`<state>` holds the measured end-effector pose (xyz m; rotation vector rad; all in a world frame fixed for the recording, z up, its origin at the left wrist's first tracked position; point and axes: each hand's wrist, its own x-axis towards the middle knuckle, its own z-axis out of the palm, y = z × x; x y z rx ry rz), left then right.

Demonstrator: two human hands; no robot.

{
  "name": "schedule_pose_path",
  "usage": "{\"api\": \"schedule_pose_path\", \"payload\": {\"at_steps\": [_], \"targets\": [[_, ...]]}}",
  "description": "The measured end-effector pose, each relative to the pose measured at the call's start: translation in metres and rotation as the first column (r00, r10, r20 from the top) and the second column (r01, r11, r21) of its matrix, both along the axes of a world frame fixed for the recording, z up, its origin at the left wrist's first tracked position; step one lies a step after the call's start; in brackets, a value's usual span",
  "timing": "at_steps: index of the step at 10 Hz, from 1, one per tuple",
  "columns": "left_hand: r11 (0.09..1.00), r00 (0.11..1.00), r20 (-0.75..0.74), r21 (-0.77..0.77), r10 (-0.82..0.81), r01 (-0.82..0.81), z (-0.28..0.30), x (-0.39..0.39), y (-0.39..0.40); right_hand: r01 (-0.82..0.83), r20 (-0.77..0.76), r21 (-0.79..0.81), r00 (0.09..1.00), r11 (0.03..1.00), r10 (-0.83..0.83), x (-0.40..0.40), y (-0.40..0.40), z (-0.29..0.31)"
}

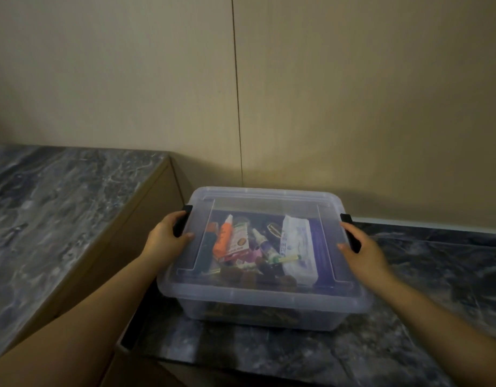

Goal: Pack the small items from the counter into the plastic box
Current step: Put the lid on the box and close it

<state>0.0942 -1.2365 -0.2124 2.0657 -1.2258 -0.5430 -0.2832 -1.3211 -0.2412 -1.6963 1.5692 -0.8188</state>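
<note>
Wall (353,93) of beige panels behind everything, one vertical seam running down to just behind the plastic box (263,311). Dark marbled bench (425,303) carries the box; a second, higher marbled surface (59,208) sits left of the box, apart from it. Box is clear, rectangular, lid (265,286) on top, long axis running left-right, back edge close to the wall. Black latch (182,220) on the box's left short side, black latch (351,236) on its right short side.

Through the lid, small items lie jumbled inside: white flat packet (297,247) toward the box's right side, long axis front-to-back; orange spray bottle (223,237) left of box centre, nozzle pointing to the back; red-and-white carton (237,243) touching it on the right; small purple bottle (265,241) near centre, tip toward back-left; dark lumps along the front edge, too dim to identify.

Left hand (168,236) wraps the left latch, thumb on the lid. Right hand (361,251) grips the right latch, thumb resting on the lid edge. Both forearms reach in from the front of the box.
</note>
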Motion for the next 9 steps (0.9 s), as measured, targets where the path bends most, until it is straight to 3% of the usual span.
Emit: {"api": "schedule_pose_path", "payload": {"at_steps": [4,5,6,7,9], "targets": [[0.997,0.998,-0.056,0.067,0.034,-0.03,-0.025,0.008,-0.028,0.093,-0.039,0.051,0.995,0.994,-0.091,0.02,-0.022,-0.02],[0.997,1.0,-0.006,0.067,0.026,-0.025,-0.025,0.003,-0.028,0.096,-0.07,0.054,0.993,0.994,-0.092,0.02,-0.023,-0.021],[0.996,0.99,0.142,0.088,0.001,-0.013,-0.026,0.002,-0.03,0.096,-0.095,0.052,0.991,0.994,-0.09,0.02,-0.022,-0.02],[0.995,0.988,0.157,0.095,-0.002,-0.013,-0.025,0.002,-0.033,0.104,-0.102,0.036,0.99,0.994,-0.1,0.021,-0.022,-0.02],[0.998,1.0,0.004,0.064,-0.01,0.01,-0.022,0.004,-0.031,0.055,-0.195,0.114,0.98,0.992,-0.032,0.014,-0.034,-0.025]]}}
